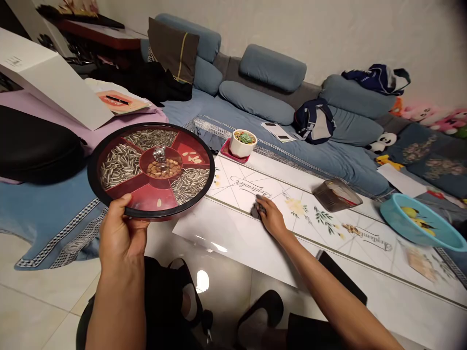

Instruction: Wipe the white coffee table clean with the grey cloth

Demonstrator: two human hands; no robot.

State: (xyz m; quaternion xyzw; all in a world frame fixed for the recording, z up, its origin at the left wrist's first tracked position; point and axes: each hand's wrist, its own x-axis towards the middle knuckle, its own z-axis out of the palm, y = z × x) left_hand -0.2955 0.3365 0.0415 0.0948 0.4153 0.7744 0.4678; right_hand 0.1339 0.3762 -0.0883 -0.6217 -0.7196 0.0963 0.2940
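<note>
One round tray (143, 198) has five outer compartments and one central; three hold striped seeds. Your left hand (122, 236) grasps its near rim, thumb on top, holding it up beside the table's (226, 221) left end. Your right hand (270, 217), arm outstretched, clasps one dark item (255, 211), unclear what, at the tabletop; white surface extends toward the near edge.

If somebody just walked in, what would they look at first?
Probably the big round tray of seeds, held up in the left hand. Next, perhaps the bright blue bowl at the right end of the table, then the plant in its white pot at the other end.
</note>
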